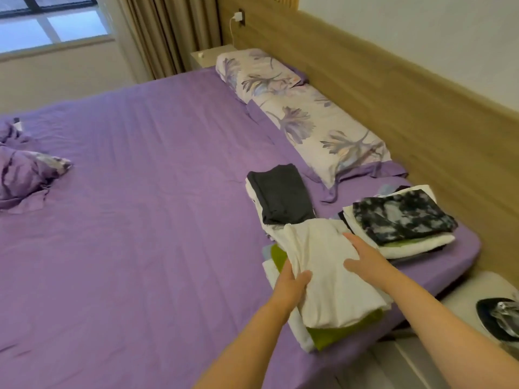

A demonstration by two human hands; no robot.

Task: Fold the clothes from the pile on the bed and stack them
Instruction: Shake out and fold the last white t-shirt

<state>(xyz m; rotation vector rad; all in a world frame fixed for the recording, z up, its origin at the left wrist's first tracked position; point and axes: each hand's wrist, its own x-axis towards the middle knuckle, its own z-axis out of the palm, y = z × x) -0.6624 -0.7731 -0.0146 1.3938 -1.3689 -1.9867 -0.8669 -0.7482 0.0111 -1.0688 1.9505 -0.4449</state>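
Note:
A folded white garment [323, 273] lies on top of a stack near the bed's right edge, over a green piece [339, 334] and other white items. My left hand [292, 282] grips the garment's left edge, thumb on top. My right hand [365, 258] rests flat on its right side with fingers straight. Behind it lies a folded dark grey garment [283, 195] on white clothes. To the right stands another stack topped by a black-and-white tie-dye piece [401, 217].
The purple bed sheet [140, 220] spreads wide to the left. Floral pillows [306, 116] line the wooden headboard [393, 88]. A crumpled purple duvet [25, 172] sits at far left. A nightstand [207, 56] stands by the curtain. A dark object [500, 315] lies right of the bed.

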